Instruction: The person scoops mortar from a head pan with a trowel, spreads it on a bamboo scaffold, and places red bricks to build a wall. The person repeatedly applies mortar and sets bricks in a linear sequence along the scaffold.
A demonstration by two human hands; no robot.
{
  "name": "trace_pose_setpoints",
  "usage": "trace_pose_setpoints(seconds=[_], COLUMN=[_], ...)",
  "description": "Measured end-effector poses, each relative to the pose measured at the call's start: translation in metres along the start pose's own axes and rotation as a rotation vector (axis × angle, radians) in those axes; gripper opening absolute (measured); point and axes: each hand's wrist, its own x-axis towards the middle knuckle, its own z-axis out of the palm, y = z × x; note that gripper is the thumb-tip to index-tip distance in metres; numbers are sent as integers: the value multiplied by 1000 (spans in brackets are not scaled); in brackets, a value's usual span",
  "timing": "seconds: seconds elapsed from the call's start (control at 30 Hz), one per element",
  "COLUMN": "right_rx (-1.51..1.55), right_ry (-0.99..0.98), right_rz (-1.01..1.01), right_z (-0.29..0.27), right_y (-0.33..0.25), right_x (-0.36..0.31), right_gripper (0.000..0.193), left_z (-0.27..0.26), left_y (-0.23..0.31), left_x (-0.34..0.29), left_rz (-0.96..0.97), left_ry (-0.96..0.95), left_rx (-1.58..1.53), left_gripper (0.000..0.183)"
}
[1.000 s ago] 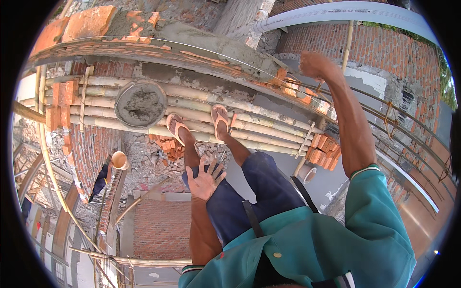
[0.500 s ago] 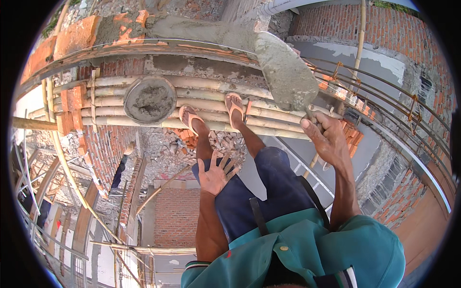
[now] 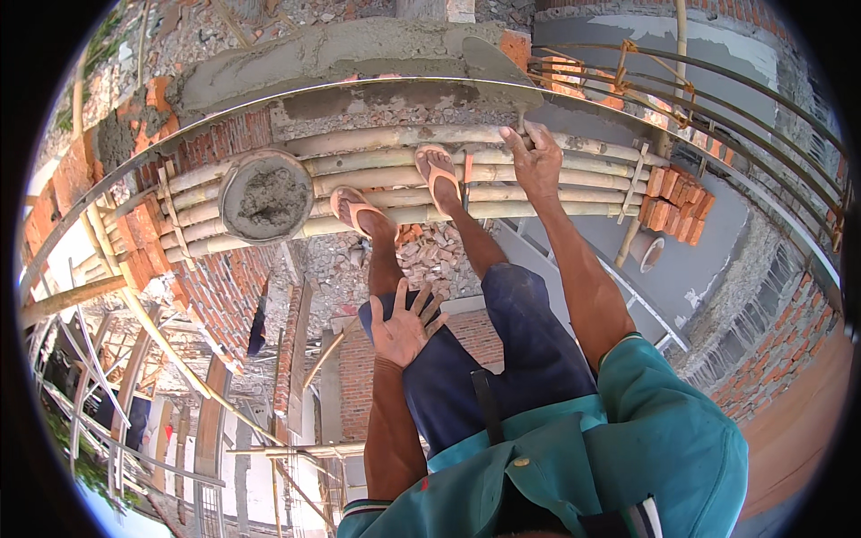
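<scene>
My right hand (image 3: 538, 166) is closed round the handle of a mortar-smeared trowel (image 3: 496, 65). The trowel's blade lies against the wet mortar (image 3: 359, 52) along the top of the brick wall, beside an orange brick (image 3: 516, 47) at its right end. A taut pale string (image 3: 323, 87) runs along the wall's near edge. My left hand (image 3: 404, 330) rests by my left thigh, palm up with its fingers spread, holding nothing. To the left of my feet, a round bucket (image 3: 266, 235) of grey mortar stands on bamboo poles.
I stand in sandals on a bamboo-pole scaffold (image 3: 502, 175). Stacked bricks (image 3: 677, 204) sit at its right end, more bricks (image 3: 143, 235) at its left. Rubble (image 3: 430, 260) lies far below. Steel rods (image 3: 753, 112) stick out at the upper right.
My right hand has moved up and left, bringing the trowel from above the scaffold onto the mortar by the brick. My view has shifted slightly. The left hand stays by the thigh.
</scene>
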Motion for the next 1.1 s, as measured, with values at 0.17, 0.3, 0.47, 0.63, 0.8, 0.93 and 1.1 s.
trace_pose_setpoints(seconds=[0.17, 0.3, 0.47, 0.63, 0.8, 0.93, 1.1], right_rx=[-57, -188, -229, -458, -769, -799, -884], right_ry=[-45, -26, -106, -586, -1048, -1068, -1239], right_rz=[71, 185, -249, -430, -580, -637, -649], right_z=[-32, -44, -11, 117, 301, 395, 398], right_y=[40, 38, -12, -93, -141, -151, -123], right_x=[3, -30, -74, -84, -53, -64, -72], right_gripper=[39, 37, 31, 28, 27, 29, 34], left_z=[1, -1, -9, -14, -21, -22, -16], left_y=[1, -2, -2, -6, -5, -1, 2], left_x=[3, 3, 2, -2, -10, -21, -22], left_rz=[-9, -11, -18, 1, 18, 62, 61], left_ry=[-10, -28, 10, 6, -43, -51, -27], left_rx=[-25, -54, -78, -81, -104, -101, -89], left_gripper=[80, 79, 79, 82, 82, 81, 85])
